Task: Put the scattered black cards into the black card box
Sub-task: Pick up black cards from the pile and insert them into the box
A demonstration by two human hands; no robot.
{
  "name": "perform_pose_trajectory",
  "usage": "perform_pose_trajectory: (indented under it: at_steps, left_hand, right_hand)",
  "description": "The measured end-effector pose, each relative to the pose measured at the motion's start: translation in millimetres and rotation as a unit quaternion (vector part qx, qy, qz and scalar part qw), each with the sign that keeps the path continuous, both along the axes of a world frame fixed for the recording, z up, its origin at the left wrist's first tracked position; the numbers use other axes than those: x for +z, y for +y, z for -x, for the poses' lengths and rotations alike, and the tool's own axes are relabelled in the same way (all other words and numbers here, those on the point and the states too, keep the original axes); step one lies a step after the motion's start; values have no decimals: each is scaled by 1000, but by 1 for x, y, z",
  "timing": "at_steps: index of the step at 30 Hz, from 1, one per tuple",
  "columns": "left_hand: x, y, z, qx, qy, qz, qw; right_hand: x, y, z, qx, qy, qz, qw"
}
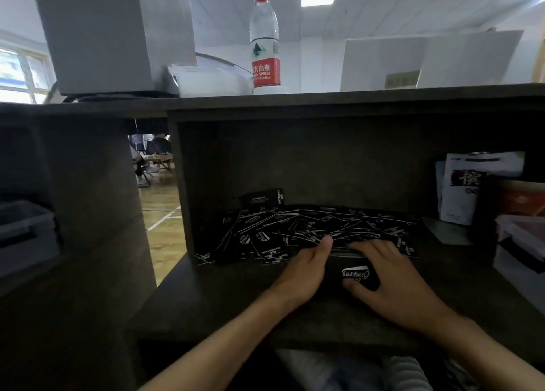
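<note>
in the head view, the black card box [352, 272] is seen lying flat near the front middle of the shelf [206, 311], gripped between both hands: the left hand [306, 268] is curled round its left side with the thumb raised at the far end, and the right hand [392, 275] is laid over its right side, fingers curled, thumb on the lid. the scattered black cards [295, 228] are heaped just beyond the box toward the shelf's back edge, so its long axis is judged to point at them, both hands being about equally near

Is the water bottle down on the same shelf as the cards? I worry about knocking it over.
No, the water bottle stands on the desk's top ledge, above the recess where the black cards lie.
</note>
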State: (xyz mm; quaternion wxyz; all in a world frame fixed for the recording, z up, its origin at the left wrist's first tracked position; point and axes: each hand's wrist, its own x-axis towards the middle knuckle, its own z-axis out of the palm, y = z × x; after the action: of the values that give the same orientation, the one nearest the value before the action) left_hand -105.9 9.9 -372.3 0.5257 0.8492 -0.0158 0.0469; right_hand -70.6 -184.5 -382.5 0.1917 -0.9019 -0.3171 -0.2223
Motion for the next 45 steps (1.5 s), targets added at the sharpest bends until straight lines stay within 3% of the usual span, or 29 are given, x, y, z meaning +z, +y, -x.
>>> perform_pose_trajectory:
  at_steps: [4, 6, 8, 9, 11, 13, 15, 22, 31, 34, 37, 40, 45]
  left_hand:
    - [3, 5, 3, 2, -21, -22, 1000]
    - [3, 23, 0, 62, -62, -106, 990]
    - [9, 64, -14, 186, -142, -276, 932]
    - [14, 88, -19, 242, -140, -342, 897]
    - [18, 129, -27, 308, -40, -392, 866]
    - [12, 149, -32, 299, 74, -385, 870]
    - [-1, 146, -39, 277, 106, -375, 878]
    - [-10, 104, -35, 201, 49, -440, 874]
    - [-9, 38, -40, 174, 28, -446, 878]
    - [9, 33, -48, 244, -2, -385, 890]
    - [28, 38, -69, 356, 9, -334, 873]
    - [23, 34, -85, 361, 88, -332, 867]
    - [6, 51, -82, 360, 3, -260, 896]
  right_hand:
    - [3, 0, 5, -5, 8, -8, 1000]
    - [4, 0, 7, -10, 8, -8, 1000]
    - [4, 0, 7, -16, 8, 2, 1000]
    - [4, 0, 7, -19, 8, 9, 1000]
    - [4, 1, 7, -26, 8, 18, 999]
    - [4, 2, 6, -30, 10, 20, 999]
    - [3, 3, 4, -27, 8, 15, 999]
    - [2, 6, 3, -27, 6, 22, 999]
    - [-2, 9, -2, -4, 12, 42, 999]
    - [-3, 9, -3, 5, 7, 43, 999]
    - [-2, 9, -3, 10, 11, 41, 999]
    - [-2, 8, -2, 21, 18, 34, 999]
    - [0, 6, 2, 20, 10, 22, 999]
